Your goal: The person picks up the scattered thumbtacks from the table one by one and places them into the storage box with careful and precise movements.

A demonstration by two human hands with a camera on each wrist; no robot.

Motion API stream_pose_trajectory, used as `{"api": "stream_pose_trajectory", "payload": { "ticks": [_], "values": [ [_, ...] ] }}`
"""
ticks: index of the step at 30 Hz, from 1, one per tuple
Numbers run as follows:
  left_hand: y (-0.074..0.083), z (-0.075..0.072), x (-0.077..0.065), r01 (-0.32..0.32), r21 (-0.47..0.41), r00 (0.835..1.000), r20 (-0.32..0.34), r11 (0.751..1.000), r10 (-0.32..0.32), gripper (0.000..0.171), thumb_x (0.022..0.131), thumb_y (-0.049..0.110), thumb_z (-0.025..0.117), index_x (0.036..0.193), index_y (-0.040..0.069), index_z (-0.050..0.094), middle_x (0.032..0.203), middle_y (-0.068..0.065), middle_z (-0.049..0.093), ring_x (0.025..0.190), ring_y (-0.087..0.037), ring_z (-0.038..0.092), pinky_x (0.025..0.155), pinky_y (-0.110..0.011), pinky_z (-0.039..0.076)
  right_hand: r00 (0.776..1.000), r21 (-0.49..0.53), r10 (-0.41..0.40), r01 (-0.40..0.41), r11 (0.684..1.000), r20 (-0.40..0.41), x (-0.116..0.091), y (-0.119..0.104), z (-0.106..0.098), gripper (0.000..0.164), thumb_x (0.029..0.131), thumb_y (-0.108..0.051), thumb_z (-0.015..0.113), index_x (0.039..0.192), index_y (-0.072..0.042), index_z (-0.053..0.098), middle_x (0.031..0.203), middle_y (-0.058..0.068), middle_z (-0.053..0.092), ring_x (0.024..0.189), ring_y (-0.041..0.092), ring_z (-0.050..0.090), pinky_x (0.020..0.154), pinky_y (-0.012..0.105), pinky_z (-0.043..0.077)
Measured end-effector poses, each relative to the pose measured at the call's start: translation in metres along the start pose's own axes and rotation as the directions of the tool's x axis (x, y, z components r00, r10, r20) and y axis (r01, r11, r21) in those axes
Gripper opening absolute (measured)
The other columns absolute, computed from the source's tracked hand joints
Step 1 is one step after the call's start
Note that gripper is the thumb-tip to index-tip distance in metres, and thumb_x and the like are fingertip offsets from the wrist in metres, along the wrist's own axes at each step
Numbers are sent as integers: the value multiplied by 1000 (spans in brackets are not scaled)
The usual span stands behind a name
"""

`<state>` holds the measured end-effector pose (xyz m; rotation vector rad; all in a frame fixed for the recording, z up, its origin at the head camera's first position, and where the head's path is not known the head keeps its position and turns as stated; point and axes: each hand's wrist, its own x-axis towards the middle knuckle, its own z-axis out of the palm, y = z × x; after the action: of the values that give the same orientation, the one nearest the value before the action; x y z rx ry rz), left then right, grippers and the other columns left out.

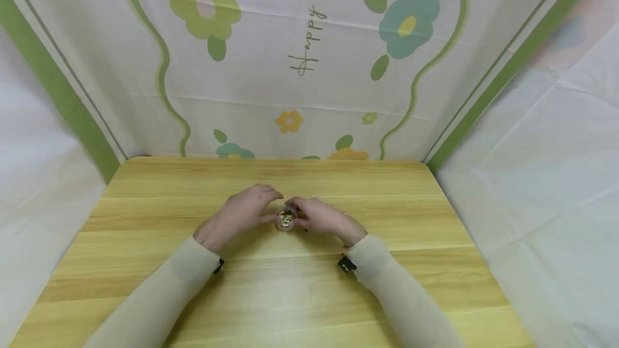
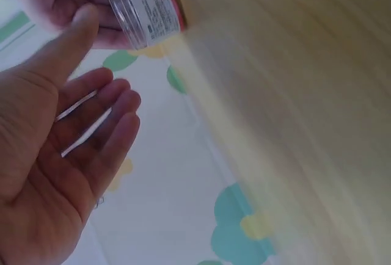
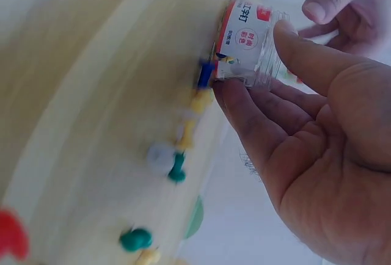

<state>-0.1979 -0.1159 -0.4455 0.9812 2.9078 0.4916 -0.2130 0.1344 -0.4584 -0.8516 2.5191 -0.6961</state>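
A small clear jar [image 1: 286, 218] with a red-and-white label stands on the table, with colourful push pins inside. My right hand [image 1: 324, 216] grips it from the right, thumb near the rim and fingers round the far side in the right wrist view. From the left, my left hand [image 1: 246, 209] reaches toward the jar, thumb and fingers spread apart and nothing between them. Its thumb lies close to the jar's mouth. Loose push pins lie on the table beside the jar, among them a green pin [image 3: 135, 239] and a blue pin [image 3: 206, 74].
The wooden table [image 1: 285, 294] ends at a white flowered cloth [image 1: 261, 79] at the back. White cloth also hangs on both sides. A red push pin [image 3: 12, 234] lies nearer the right wrist, partly hidden from the head view by the right arm.
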Motion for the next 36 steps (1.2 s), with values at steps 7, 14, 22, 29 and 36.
{"api": "stream_pose_trajectory", "payload": {
  "ticks": [7,14,22,29,36],
  "values": [
    [-3,1,-13,-51,23,999,12,998,51,63,99,41,96,147,5,78,144,-13,82,135,-33,78,117,-50,67,999,-29,-46,47,998,24,1,-14,7,49,117,-22,75,161,-4,63,147,15,81,132,28,80,112,46,67],
    [-6,7,-9,-116,15,992,56,993,115,64,99,39,95,149,4,77,146,-13,82,135,-32,80,117,-50,67,999,13,17,-16,1000,-43,-16,9,-22,54,119,-20,71,168,-1,58,168,20,68,157,38,67,132,54,56],
    [-10,12,-6,-135,-64,986,90,989,140,41,102,34,93,136,14,83,133,-5,85,123,-23,80,111,-46,68,985,-228,-13,-27,973,-171,-36,41,-47,28,119,-12,70,145,-3,77,142,14,83,134,32,80,117,52,66],
    [-9,13,-6,-123,-83,987,98,989,131,48,102,33,93,142,10,81,130,-7,82,116,-21,78,104,-41,70,984,-388,-21,-50,920,-178,-47,60,-55,17,114,-5,76,129,-6,83,127,9,86,117,29,84,104,47,70],
    [-7,12,-6,-76,-86,992,91,993,84,54,101,32,94,146,7,77,139,-10,80,123,-24,78,110,-44,69,996,-484,-47,1,875,-82,-49,66,-54,6,111,-6,80,108,-11,81,107,1,82,95,16,75,89,37,68]
  ]
}}
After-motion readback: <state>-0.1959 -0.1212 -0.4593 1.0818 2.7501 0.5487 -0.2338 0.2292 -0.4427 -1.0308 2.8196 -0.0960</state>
